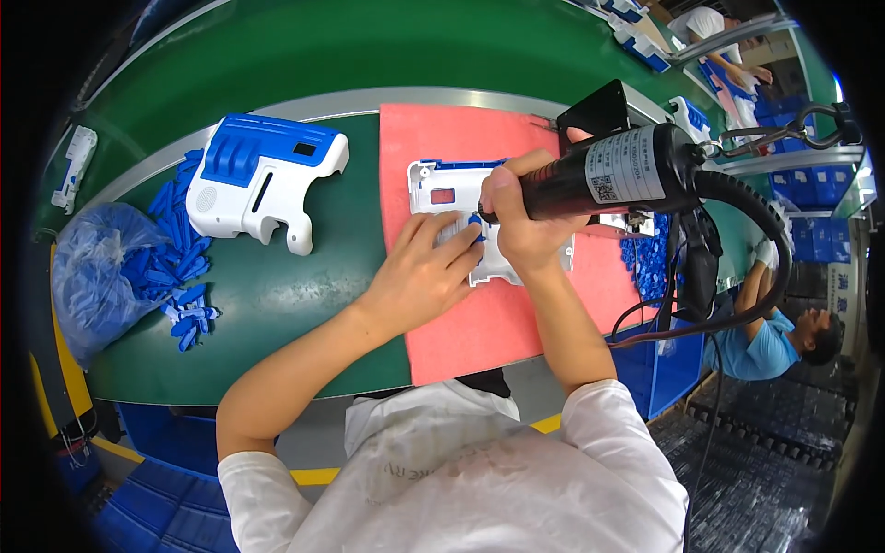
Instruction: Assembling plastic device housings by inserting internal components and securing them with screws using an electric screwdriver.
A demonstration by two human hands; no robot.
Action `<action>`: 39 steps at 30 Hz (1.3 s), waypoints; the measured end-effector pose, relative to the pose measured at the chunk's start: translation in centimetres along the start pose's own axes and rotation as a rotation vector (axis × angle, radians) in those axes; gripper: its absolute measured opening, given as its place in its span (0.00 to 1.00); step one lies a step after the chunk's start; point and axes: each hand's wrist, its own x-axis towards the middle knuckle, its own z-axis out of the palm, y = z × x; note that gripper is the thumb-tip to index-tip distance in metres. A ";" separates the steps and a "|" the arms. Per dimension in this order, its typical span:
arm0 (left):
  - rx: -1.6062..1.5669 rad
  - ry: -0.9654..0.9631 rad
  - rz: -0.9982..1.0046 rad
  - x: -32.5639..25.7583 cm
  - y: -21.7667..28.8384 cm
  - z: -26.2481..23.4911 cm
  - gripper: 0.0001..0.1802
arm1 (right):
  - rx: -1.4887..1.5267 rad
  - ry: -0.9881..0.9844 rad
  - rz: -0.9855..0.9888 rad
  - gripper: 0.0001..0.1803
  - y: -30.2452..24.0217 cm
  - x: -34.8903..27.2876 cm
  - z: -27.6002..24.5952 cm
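Head view: R hand (527, 221) is wrapped round a blk power tool (636, 170), nose end twd L hand (415, 276), thick blk cable (779, 240) looping off its back end, right of R hand. L hand lies palm down, fingers bent onto the white shell (466, 189), tips at a small blue part (476, 228); can't tell if it's pinched or just pressed, nor if the tool touches it. Shell sits under both hands on a pink mat (461, 341). Left of & beyond L hand, a white-&-blue housing (267, 138) on the green bench (304, 286); farther left, a clear bag (92, 267) w/ blue pieces (184, 263) spilling out. Right of R hand, a pile of blue bits (643, 258); well past it, a co-worker in a lt-blue top (761, 346).
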 end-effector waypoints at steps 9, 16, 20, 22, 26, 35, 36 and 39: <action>0.014 -0.031 0.019 0.3 0.1 -0.2 0.19 | -0.008 -0.148 -0.055 0.35 0.3 0.1 0.0; 0.029 -0.055 0.005 -0.3 0.4 0.0 0.23 | 0.027 0.168 -0.167 0.38 -3.6 1.5 -4.2; 0.020 -0.052 0.009 -0.3 0.5 0.1 0.26 | 0.005 0.488 -0.339 0.04 -7.6 5.5 -12.3; 0.035 -0.054 0.006 0.2 0.5 0.1 0.27 | -0.049 0.478 -0.327 0.10 -7.4 6.1 -15.0; 0.084 -0.043 0.045 0.6 0.7 0.2 0.25 | -0.157 0.340 -0.219 0.39 -4.9 5.5 -16.8; 0.108 -0.035 0.053 0.6 0.6 -0.4 0.23 | -0.040 0.297 -0.072 0.32 -4.5 3.7 -15.3; 0.122 -0.029 0.028 0.7 0.4 -0.5 0.23 | 0.035 0.249 -0.075 0.41 -5.3 3.3 -14.6; 0.042 -0.024 0.037 0.8 0.6 -0.1 0.26 | 0.214 0.164 -0.098 0.44 -6.8 1.8 -10.5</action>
